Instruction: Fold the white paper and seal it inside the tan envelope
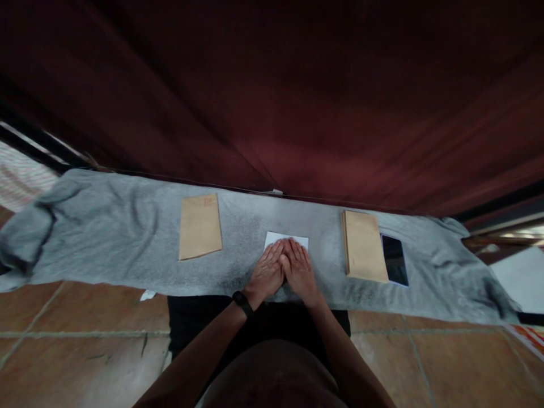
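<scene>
A sheet of white paper [276,236] lies on the grey cloth in front of me, mostly covered by my hands. My left hand [267,272] rests flat on it with the fingers stretched out, a black band on that wrist. Beside it, touching at the thumbs, my right hand [298,272] is also laid flat with straight fingers. Neither hand grips anything. Off to the left is a brown envelope [199,226]. On the right sits a small stack of brown envelopes [364,246].
A phone [395,260] with a dark screen lies partly under the right stack. Grey cloth [123,226] covers the long narrow surface. Behind it hangs a dark red curtain [297,124]. White paper [521,277] shows at the far right, above the tiled floor [391,357].
</scene>
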The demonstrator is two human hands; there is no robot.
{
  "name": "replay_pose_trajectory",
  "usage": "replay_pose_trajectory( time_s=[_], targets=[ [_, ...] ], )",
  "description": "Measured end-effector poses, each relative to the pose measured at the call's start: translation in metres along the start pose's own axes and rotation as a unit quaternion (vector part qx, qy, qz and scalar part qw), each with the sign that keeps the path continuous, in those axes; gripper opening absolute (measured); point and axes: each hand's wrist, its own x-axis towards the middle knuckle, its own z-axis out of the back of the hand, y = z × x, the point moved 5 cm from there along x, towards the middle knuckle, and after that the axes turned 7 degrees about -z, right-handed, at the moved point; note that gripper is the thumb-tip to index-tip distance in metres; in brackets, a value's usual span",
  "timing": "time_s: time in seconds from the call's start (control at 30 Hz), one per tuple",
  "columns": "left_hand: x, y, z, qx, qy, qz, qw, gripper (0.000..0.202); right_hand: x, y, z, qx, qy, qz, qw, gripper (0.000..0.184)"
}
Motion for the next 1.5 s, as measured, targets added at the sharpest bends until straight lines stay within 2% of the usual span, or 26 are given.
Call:
replay_pose_trajectory(
  time_s=[0.13,0.27,0.4,0.6,0.73,0.9,0.97,1.13,1.33,1.5],
  targets=[
    [0.001,0.009,0.008,0.007,-0.024,0.051,0.998,0.057,-0.002,-0.009,0.000,-0.027,-0.026,-0.023,0.999,0.054],
    [0.001,0.023,0.015,0.014,-0.023,0.092,0.995,0.057,-0.002,-0.018,0.001,-0.039,-0.047,-0.038,0.997,0.055],
    [0.001,0.030,0.017,0.018,-0.018,0.110,0.994,0.058,-0.004,-0.028,0.003,-0.041,-0.062,-0.056,0.996,0.056],
    [0.002,0.029,0.016,0.027,-0.005,0.115,0.993,0.058,-0.010,-0.046,0.010,-0.033,-0.084,-0.070,0.993,0.054],
    [0.003,0.029,0.016,0.027,-0.005,0.117,0.993,0.061,-0.009,-0.036,0.017,-0.011,-0.109,-0.079,0.991,0.053],
    [0.002,0.030,0.015,0.029,0.001,0.105,0.994,0.059,-0.010,0.008,0.009,0.016,-0.064,-0.010,0.998,0.053],
    [0.002,0.031,0.014,0.028,0.003,0.107,0.994,0.059,-0.014,0.016,0.004,0.009,-0.062,-0.001,0.998,0.052],
    [0.001,0.030,0.014,0.019,-0.012,0.124,0.992,0.058,-0.022,0.001,0.002,-0.023,-0.080,-0.018,0.996,0.055],
    [-0.006,0.031,0.021,-0.002,-0.064,0.146,0.987,0.059,-0.026,-0.024,0.008,-0.047,-0.084,-0.041,0.995,0.060],
    [-0.019,0.036,0.026,-0.080,-0.113,0.180,0.974,0.053,-0.028,-0.027,0.006,-0.048,-0.095,-0.046,0.993,0.060]
  ],
)
